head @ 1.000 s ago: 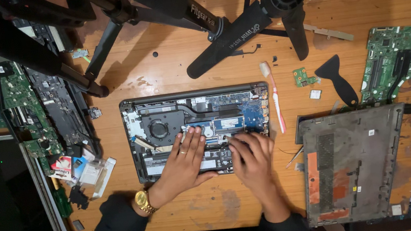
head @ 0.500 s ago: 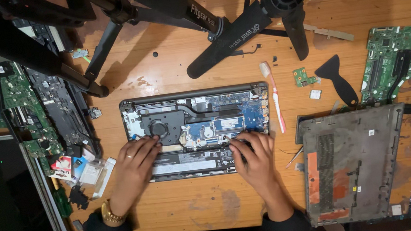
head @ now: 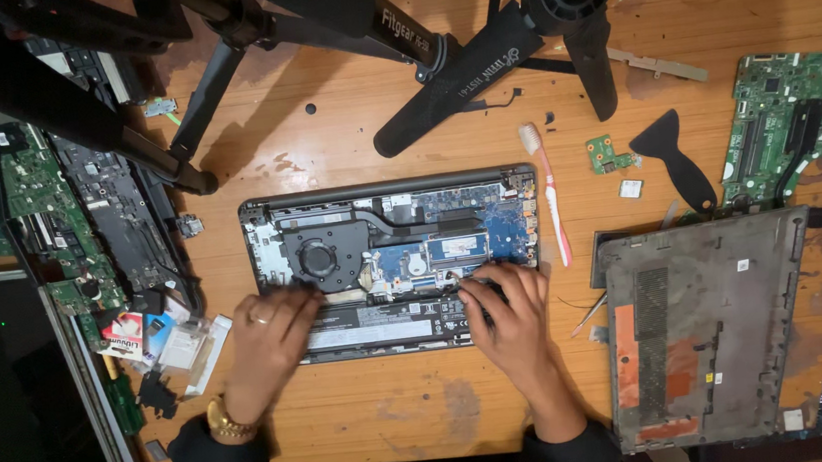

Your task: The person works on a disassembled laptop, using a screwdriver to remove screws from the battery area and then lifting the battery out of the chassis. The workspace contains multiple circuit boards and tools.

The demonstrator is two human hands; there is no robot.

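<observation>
An opened laptop (head: 398,202) lies bottom-up in the middle of the wooden table, its fan (head: 318,258) and blue board exposed. A long black battery (head: 380,326) runs along its near edge. My left hand (head: 266,340), with a ring and a gold watch, lies over the battery's left end, fingertips at its upper edge. My right hand (head: 511,314) is curled over the battery's right end, fingertips hooked on its upper edge. Both hands press on the battery; the parts under them are hidden.
Black tripod legs (head: 457,81) cross the far side of the table. A toothbrush (head: 548,198) and a black pry tool (head: 675,155) lie right of the laptop. A grey bottom cover (head: 701,324) sits at the right, green circuit boards (head: 802,123) beyond it. Dismantled parts (head: 119,219) and a dark panel (head: 4,391) fill the left.
My left hand has slid from the middle of the laptop to the battery's left end. My right hand stays at the right end, shifted slightly.
</observation>
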